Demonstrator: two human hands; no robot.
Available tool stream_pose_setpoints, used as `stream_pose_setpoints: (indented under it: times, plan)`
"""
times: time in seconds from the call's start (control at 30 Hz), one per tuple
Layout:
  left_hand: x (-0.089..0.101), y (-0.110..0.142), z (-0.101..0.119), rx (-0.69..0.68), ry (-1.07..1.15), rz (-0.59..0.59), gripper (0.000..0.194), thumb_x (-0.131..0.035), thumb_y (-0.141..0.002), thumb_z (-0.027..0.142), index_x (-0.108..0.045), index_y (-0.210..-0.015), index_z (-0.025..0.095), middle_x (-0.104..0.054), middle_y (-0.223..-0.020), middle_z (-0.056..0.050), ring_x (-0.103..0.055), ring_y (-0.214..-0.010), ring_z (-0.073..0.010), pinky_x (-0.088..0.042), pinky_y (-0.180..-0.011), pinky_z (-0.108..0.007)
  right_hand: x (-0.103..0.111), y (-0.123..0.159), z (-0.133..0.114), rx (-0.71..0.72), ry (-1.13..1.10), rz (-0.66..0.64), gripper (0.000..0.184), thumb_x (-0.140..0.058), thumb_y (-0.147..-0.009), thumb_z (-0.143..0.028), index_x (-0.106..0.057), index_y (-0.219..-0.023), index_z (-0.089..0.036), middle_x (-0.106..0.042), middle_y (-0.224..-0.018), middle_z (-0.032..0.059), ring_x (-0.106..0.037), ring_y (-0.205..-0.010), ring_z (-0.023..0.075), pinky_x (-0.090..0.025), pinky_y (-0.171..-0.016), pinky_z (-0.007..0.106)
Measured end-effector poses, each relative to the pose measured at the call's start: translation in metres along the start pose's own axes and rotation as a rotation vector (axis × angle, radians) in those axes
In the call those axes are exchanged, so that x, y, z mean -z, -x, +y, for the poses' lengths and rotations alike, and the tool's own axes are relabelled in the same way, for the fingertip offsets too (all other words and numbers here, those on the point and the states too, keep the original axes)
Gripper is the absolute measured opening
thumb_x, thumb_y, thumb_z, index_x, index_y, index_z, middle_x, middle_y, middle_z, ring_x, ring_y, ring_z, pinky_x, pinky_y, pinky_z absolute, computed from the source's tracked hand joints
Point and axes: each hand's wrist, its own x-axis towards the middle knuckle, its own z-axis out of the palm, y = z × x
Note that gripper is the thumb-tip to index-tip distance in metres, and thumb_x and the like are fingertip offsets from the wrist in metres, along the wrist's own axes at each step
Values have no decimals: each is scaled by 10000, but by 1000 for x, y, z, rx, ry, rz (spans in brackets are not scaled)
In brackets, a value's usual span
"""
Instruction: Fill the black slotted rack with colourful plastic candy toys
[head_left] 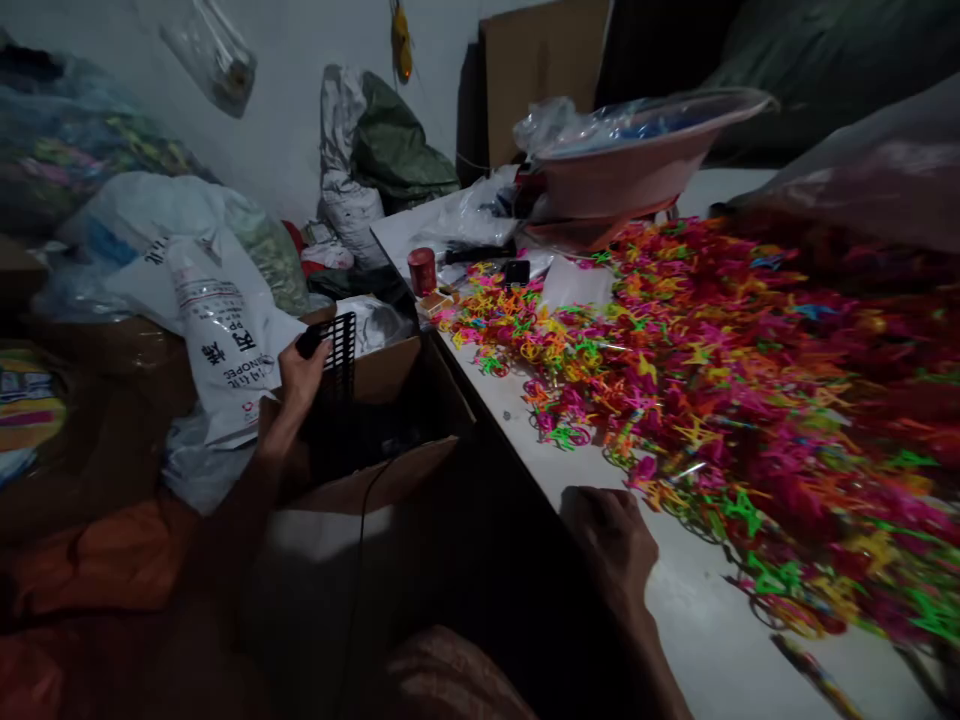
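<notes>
My left hand [303, 370] is closed on a black slotted plastic rack [343, 350], which it holds upright over an open cardboard box [397, 482]. Dark contents inside the box are too dim to make out. At the edge of the white table [694, 605] rests my right hand [621, 540], its fingers curled; whatever they may hold is hidden. Just beyond that hand spreads a large heap of small bright plastic pieces [690, 380] in pink, orange, yellow and green.
A pink basin [622, 165] with clear plastic in it stands at the table's back. Near the far corner is a red can [422, 270]. White printed sacks [225, 330] crowd the left side. A dark cord [363, 530] hangs over the box's near side.
</notes>
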Motion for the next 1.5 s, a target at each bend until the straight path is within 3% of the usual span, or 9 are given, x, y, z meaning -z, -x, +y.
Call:
stream_pose_setpoints:
  times: [0.13,0.33,0.43,0.5,0.67,0.87,1.03,1.27,1.5]
  plan:
    - [-21,40,77,-418,22,-142,154,-642,-727,321,-657,-726,168,-656,-700,-9,-591,-694,-148,-468,-686,-264,1,-4,-3,-60,-208,-37,307,-555,-745,-448,-699,-822,-187,-638,-825,60,-578,-753,201,-437,-685,325]
    - [-42,153,155,-1101,249,-588,189,-496,-894,252,-668,-860,180,-701,-778,-50,-628,-751,-149,-477,-728,-291,25,2,-39,-283,-891,-223,599,-596,-711,-646,-635,-1080,-176,-641,-794,41,-541,-570,145,-432,-538,289]
    - [-54,206,171,-1366,446,-649,243,-399,-918,144,-640,-896,167,-703,-807,-64,-625,-783,-149,-474,-758,-306,51,12,-33,-322,-1015,-247,592,-468,-783,-687,-676,-994,-174,-619,-678,32,-555,-577,158,-433,-533,290]
    - [-62,235,172,-1460,502,-647,231,-408,-909,106,-630,-905,168,-703,-833,-67,-624,-824,-157,-471,-782,-319,73,21,-13,-317,-958,-197,488,-644,-706,-597,-687,-963,-184,-597,-623,0,-534,-563,144,-420,-528,274]
    - [-79,296,148,-1603,539,-698,146,-495,-873,88,-620,-906,156,-699,-888,-80,-628,-903,-182,-473,-834,-352,120,43,50,-338,-774,-155,449,-764,-609,-423,-683,-973,-172,-590,-588,-36,-487,-515,115,-393,-519,260]
    - [-91,342,122,-1626,475,-913,232,-500,-861,97,-619,-1037,188,-691,-1082,-92,-613,-1057,-205,-422,-991,-426,115,59,79,-228,-243,-1,293,-614,-758,-380,-679,-951,-170,-640,-759,30,-561,-656,158,-424,-612,281]
    - [-88,334,126,-1628,405,-1179,518,-584,-812,219,-490,-1321,199,-521,-1381,-165,-442,-1315,-287,-286,-1105,-514,106,72,56,-144,261,-166,182,-579,-845,-331,-665,-948,-209,-642,-997,72,-606,-831,188,-404,-685,275]
    - [-98,338,137,-1492,269,-1232,603,-674,-769,275,-478,-1330,178,-495,-1398,-201,-426,-1321,-343,-267,-1081,-601,126,64,56,-124,319,-172,212,-548,-888,-368,-671,-1004,-239,-657,-988,46,-621,-845,179,-387,-665,256]
    - [-34,337,190,-961,662,-1265,261,-459,-908,303,-632,-1095,247,-685,-1075,-96,-630,-1030,-227,-447,-992,-508,129,62,91,-319,407,152,226,-523,-868,-312,-701,-976,-226,-613,-980,50,-584,-729,143,-346,-588,246]
